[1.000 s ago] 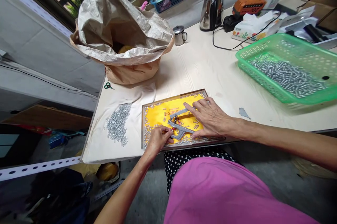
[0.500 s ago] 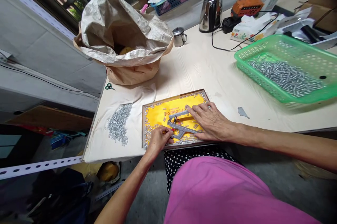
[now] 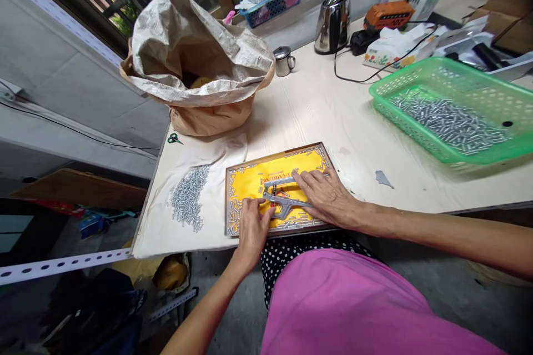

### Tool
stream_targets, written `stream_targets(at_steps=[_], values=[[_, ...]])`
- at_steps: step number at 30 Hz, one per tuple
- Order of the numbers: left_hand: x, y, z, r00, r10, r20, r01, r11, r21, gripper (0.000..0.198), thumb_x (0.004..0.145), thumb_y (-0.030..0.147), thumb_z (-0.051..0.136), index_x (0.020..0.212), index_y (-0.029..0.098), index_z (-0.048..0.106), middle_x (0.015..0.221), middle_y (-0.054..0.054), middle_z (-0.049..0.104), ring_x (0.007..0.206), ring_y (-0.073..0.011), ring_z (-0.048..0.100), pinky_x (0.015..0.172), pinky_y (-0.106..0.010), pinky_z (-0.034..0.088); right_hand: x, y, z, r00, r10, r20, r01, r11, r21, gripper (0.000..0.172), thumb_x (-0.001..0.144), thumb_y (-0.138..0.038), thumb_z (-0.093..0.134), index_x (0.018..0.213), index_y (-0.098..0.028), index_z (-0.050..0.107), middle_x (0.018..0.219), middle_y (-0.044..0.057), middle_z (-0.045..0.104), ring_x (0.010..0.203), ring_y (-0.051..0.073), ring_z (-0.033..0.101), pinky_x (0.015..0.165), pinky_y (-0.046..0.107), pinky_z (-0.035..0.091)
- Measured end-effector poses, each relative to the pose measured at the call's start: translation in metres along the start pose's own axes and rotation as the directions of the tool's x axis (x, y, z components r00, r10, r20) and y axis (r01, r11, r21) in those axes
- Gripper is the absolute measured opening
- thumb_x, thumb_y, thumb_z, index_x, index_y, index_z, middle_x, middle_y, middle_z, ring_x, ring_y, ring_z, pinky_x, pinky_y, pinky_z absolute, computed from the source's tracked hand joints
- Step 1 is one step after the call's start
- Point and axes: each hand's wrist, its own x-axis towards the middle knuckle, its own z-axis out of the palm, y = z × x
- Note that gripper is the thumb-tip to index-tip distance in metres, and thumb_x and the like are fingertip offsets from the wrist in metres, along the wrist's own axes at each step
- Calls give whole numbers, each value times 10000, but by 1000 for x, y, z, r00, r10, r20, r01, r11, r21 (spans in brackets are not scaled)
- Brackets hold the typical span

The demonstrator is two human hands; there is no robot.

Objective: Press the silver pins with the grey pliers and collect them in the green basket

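Observation:
A grey hand tool with two long handles, a dark spring and a red part [image 3: 285,208] lies over a shallow tray with a yellow bottom [image 3: 250,176]. My right hand [image 3: 327,196] is closed around the tool's handles, which spread apart toward it. My left hand [image 3: 253,230] is at the tool's head end, its thumb by the red part and its fingers bent near the jaw. Whatever the left fingers pinch is too small to make out. Small silvery metal pins [image 3: 235,216] lie along the tray's edges and in its left part.
A heap of similar pins [image 3: 189,196] lies on cloth at the left. A green basket [image 3: 441,149] with many pins stands at the right. Behind are a large woven sack [image 3: 212,116], small scissors [image 3: 175,138], a lidded metal cup [image 3: 283,63] and a kettle [image 3: 331,24].
My left hand has turned more upright, its fingers moving up beside the tool's head. The tool and my right hand have shifted slightly left.

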Motion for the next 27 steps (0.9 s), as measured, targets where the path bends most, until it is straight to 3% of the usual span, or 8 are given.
stream_targets(at_steps=[2, 3, 6, 9, 12, 15, 18, 27], values=[[-5, 10, 1, 958, 240, -158, -206, 957, 205, 525, 835, 317, 712, 1301, 135, 553, 1238, -183, 610, 1155, -309, 610, 957, -463, 519, 3, -3, 3, 999, -21, -49, 22, 1000, 17, 626, 927, -254, 403, 1491, -32, 243, 1288, 208, 570, 1095, 321, 505, 926, 504, 331], [-5, 16, 1, 924, 341, -173, -283, 914, 292, 652, 820, 313, 729, 1391, 140, 466, 1343, -198, 544, 1285, -342, 512, 1028, -498, 471, 5, -5, 4, 996, -41, -75, 43, 999, 17, 589, 938, -221, 373, 1487, -40, 260, 1294, 206, 571, 1112, 319, 509, 941, 507, 329], [6, 27, 5, 864, 497, -86, -420, 804, 422, 778, 818, 242, 712, 1479, 143, 313, 1444, -196, 465, 1405, -363, 364, 1112, -532, 383, 13, -11, 4, 986, -112, -126, 113, 994, 4, 545, 951, -179, 339, 1478, -44, 302, 1321, 207, 562, 1189, 323, 494, 1001, 525, 312], [24, 28, 7, 872, 490, 4, -443, 785, 434, 688, 824, 193, 674, 1430, 128, 355, 1330, -179, 560, 1259, -333, 508, 1070, -512, 419, 22, -15, 4, 992, -62, -109, 63, 998, 1, 574, 934, -208, 405, 1469, -16, 325, 1327, 230, 551, 1219, 340, 484, 1035, 521, 302], [35, 25, 8, 897, 441, 9, -397, 799, 452, 558, 824, 218, 680, 1327, 127, 456, 1233, -162, 614, 1129, -316, 566, 1002, -496, 455, 34, -12, 5, 999, 27, -44, -29, 999, -39, 490, 924, -222, 464, 1368, -16, 452, 1183, 217, 619, 1097, 332, 542, 1010, 524, 309], [38, 20, 7, 915, 404, -1, -359, 814, 457, 410, 851, 262, 670, 1222, 156, 532, 1141, -127, 657, 1034, -289, 588, 924, -449, 481, 45, -6, 6, 995, -91, 43, 93, 995, -48, 269, 951, -132, 387, 1128, -86, 584, 975, 135, 663, 908, 244, 568, 919, 443, 347], [39, 17, 8, 926, 377, 10, -342, 827, 446, 274, 882, 301, 645, 1119, 174, 589, 1044, -106, 689, 964, -270, 600, 856, -398, 489, 52, 1, 5, 970, -206, 125, 211, 977, -28, 291, 942, -38, 306, 968, -123, 583, 826, 79, 648, 751, 183, 540, 803, 365, 352], [48, 15, 10, 924, 375, 78, -374, 843, 387, 211, 883, 287, 650, 1062, 177, 624, 1007, -116, 703, 950, -266, 620, 826, -375, 500, 48, 4, 6, 958, -230, 172, 242, 969, -55, 267, 922, -10, 327, 893, -159, 547, 792, 52, 623, 708, 175, 528, 746, 330, 347]])
